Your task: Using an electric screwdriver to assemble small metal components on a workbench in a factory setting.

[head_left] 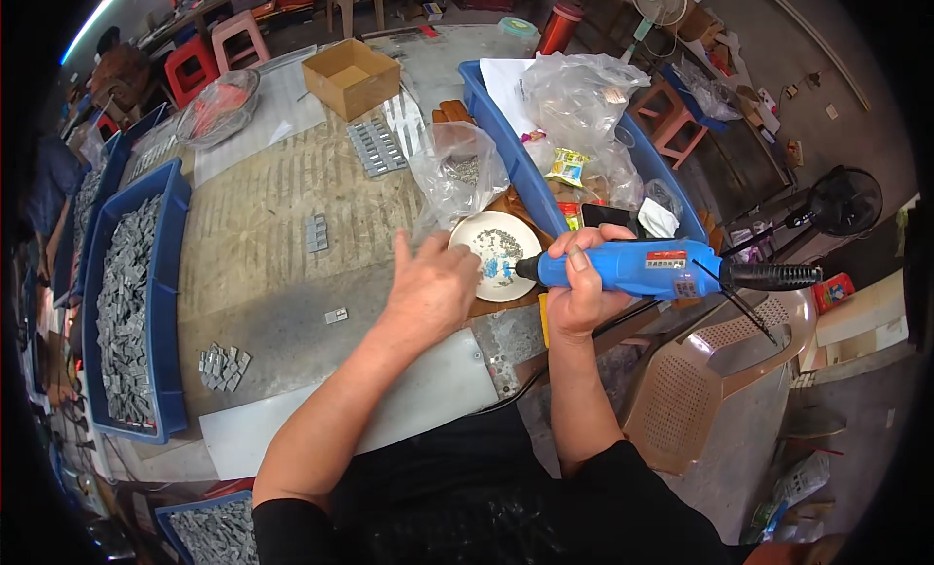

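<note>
My right hand (581, 285) grips a blue electric screwdriver (632, 269), held nearly level with its black nose pointing left. Its tip is over a round white plate (530, 236) that holds many small metal screws and some bright blue bits. At the plate's left edge is my left hand (433, 285), slightly blurred. Its thumb and nearer fingers are bent together, while an outer finger sticks out. What they pinch, if anything, is hidden. Below that hand, a single small grey metal piece (336, 316) lies on the table.
Grey pieces lie in a loose cluster (225, 367), a small block (317, 232) and a larger array (376, 147). A blue bin (175, 302) full of pieces stands left. A cardboard box (351, 77), plastic bag (457, 166) and blue crate (474, 84) are farther back; a chair (681, 400) stands right.
</note>
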The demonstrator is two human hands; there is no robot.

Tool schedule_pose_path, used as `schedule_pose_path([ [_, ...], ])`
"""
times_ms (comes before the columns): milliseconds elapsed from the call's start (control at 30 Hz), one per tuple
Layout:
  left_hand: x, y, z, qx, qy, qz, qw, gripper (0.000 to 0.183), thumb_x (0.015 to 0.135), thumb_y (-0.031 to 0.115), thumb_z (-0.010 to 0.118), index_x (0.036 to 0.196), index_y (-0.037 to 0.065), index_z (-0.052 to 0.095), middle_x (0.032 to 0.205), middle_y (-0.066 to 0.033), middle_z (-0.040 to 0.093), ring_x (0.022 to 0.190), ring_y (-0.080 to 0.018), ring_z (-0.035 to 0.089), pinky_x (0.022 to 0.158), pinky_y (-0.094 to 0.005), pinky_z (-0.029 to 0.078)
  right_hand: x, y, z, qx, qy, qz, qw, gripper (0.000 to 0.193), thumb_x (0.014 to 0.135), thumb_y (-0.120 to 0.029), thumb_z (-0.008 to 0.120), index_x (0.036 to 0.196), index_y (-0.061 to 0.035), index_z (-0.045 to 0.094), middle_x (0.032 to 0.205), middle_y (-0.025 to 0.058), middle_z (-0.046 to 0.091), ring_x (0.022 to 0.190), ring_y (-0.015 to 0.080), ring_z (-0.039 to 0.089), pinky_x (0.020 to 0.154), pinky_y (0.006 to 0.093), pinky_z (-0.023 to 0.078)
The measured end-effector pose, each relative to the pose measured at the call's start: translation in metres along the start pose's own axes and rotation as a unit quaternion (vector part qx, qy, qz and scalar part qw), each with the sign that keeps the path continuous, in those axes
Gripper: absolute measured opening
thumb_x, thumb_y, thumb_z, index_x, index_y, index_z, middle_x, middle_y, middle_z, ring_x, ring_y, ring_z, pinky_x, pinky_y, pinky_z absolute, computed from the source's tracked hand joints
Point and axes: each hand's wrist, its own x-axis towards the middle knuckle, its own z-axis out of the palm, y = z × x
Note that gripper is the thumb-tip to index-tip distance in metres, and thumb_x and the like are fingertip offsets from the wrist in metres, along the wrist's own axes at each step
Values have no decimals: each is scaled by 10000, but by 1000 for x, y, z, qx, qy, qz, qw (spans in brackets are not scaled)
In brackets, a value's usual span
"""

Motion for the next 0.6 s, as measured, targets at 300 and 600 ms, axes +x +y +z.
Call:
schedule_pose_path([
  [300,-28,-13,-27,-36,58,-35,997,139,736,117,574,858,51,591,889,-55,591,941,-235,498,870,-579,297,-3,8,1,23,-36,36,998,459,656,67,529,1067,12,330,722,70,498,631,152,519,616,284,450],
  [600,-45,-10,-26,-59,31,-40,997,144,714,105,597,851,60,595,873,-43,582,906,-221,502,870,-560,312,-4,18,-3,-27,-59,56,996,383,654,36,536,1003,42,378,706,64,484,619,141,503,624,282,438],
])
